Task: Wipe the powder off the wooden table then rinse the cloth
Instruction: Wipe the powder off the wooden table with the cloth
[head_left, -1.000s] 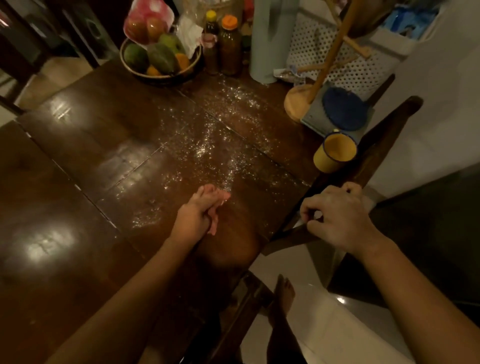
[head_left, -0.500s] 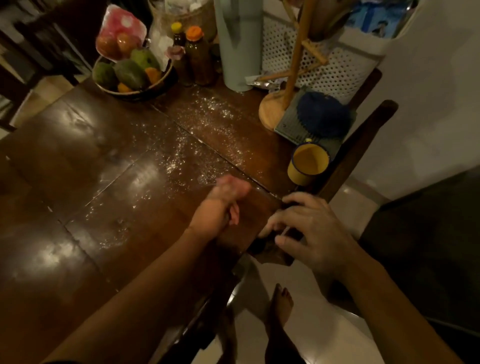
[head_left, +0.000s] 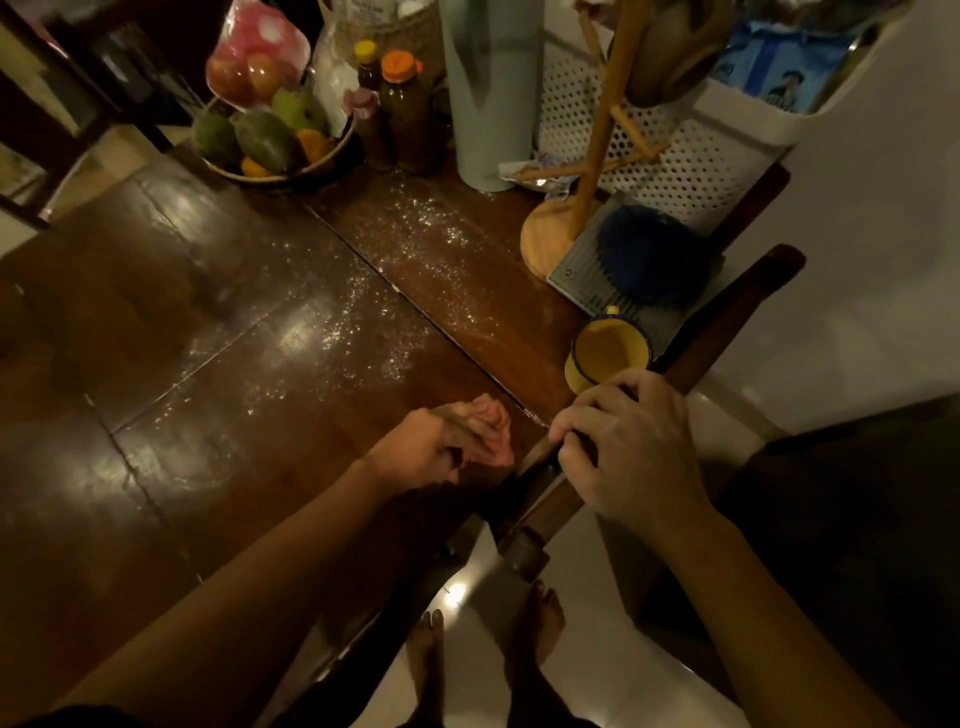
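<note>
The wooden table (head_left: 156, 312) is dark and glossy, built of planks with open seams between them. A chair (head_left: 727, 322) stands at its right edge, with the top rail close against the table.

The powder (head_left: 374, 338) lies in a loose scatter across the middle planks, from near the bottles (head_left: 400, 114) down toward the near edge. Some of it sits along a seam. A yellow mug (head_left: 608, 353) stands at the right edge, just beside the scatter.

Right hand (head_left: 628, 447): grip closed over the chair's top rail, fingers curled round it.

Left hand (head_left: 431, 447): grip closed on the cloth (head_left: 491, 426), which is pink, bunched into a wad and held at the near right corner of the table. Whether the cloth touches the wood cannot be told.

Assessment: wiping is at an early stage, as most of the scatter is untouched. Rinsing is not yet due.

Recommendations:
- Open the wad to a flat pad for more contact.
- Work from the far end toward the near edge in overlapping strokes.
- Run along the seams, not across them, so powder is not packed into the gaps.
- Gather the powder into a fold of the cloth rather than pushing it onto the floor.
- Keep clear of the mug.
</note>
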